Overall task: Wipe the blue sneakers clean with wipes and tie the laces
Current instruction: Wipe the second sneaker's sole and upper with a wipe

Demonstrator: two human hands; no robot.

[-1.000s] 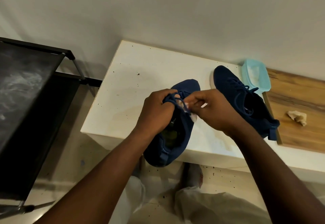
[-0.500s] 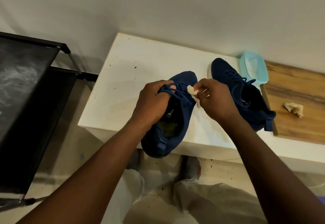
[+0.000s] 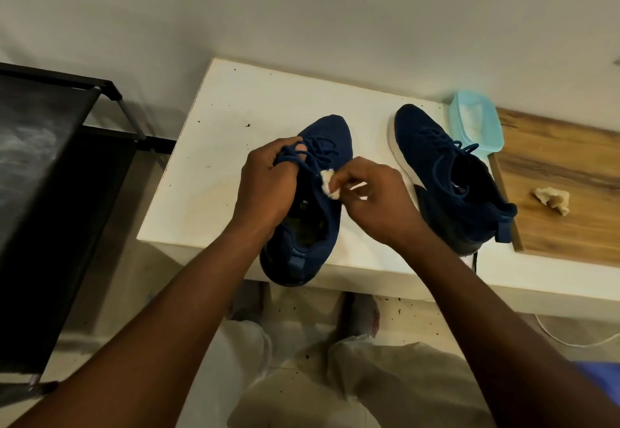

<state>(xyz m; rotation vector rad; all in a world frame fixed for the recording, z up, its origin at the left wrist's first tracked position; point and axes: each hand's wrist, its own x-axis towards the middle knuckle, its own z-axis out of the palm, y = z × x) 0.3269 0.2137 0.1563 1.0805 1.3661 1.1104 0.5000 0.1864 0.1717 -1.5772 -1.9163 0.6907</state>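
- Your left hand (image 3: 265, 186) is curled tight. Its fingers are bunched round the laces (image 3: 318, 149) at the throat of the near sneaker (image 3: 330, 132), and the palm lies over the shoe's opening.
- Your right hand (image 3: 375, 206) pinches a small white wipe (image 3: 328, 183) between thumb and fingertips. The wipe is pressed to that sneaker's right side, just beside the lace rows.
- Black rack (image 3: 50, 159) stands to the left, apart from the bench, with metal tubing at its corner.
- White bench (image 3: 235, 118) sits against the wall, its top flecked with dark specks.
- Wooden board (image 3: 553, 159) lies on the right end of the bench.
- Near sneaker is dark blue, toe pointing to the wall. Its heel overhangs the bench's front edge.
- Second sneaker (image 3: 446, 172) is also dark blue with a white sole edge. It stands on the bench to the right of your hands, toe to the wall and heel near the board's edge. Neither of your hands touches it.
- Pale blue lidded tub (image 3: 476, 125) sits behind the second sneaker near the wall, where bench meets board. Something white shows through the lid.
- Crumpled wad (image 3: 552, 198), off-white, lies alone on the board, well apart from both shoes.
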